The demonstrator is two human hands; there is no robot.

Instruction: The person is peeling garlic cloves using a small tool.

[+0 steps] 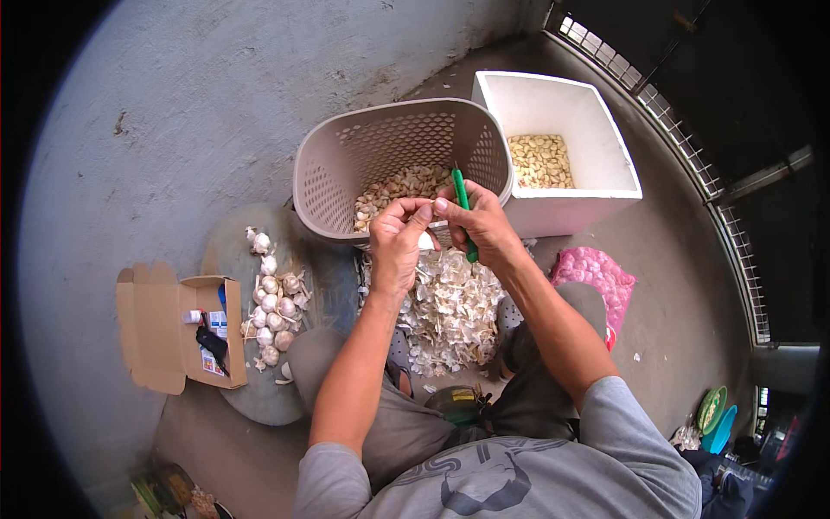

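Observation:
In front of the beige mesh basket (pixel 313 164), my two hands meet with fingertips nearly touching. My right hand (pixel 484 227) is closed round a slim green-handled knife (pixel 461 192), its tip pointing up and away. Thumb and fingers of my left hand (pixel 399 240) pinch together on garlic; a white piece of garlic (pixel 425 242) shows below its fingertips. Whatever lies between the two sets of fingertips is too small to make out fully. Inside the basket are many garlic cloves (pixel 406 189). Beneath my hands spreads a heap of papery garlic skins (pixel 458 303).
Whole garlic bulbs (pixel 275 304) lie on a round grey stool (pixel 238 246) at left, beside an open cardboard box (pixel 151 333). A white foam box (pixel 596 121) at back right holds peeled cloves (pixel 540 162). A pink net bag (pixel 596 277) lies by my right knee.

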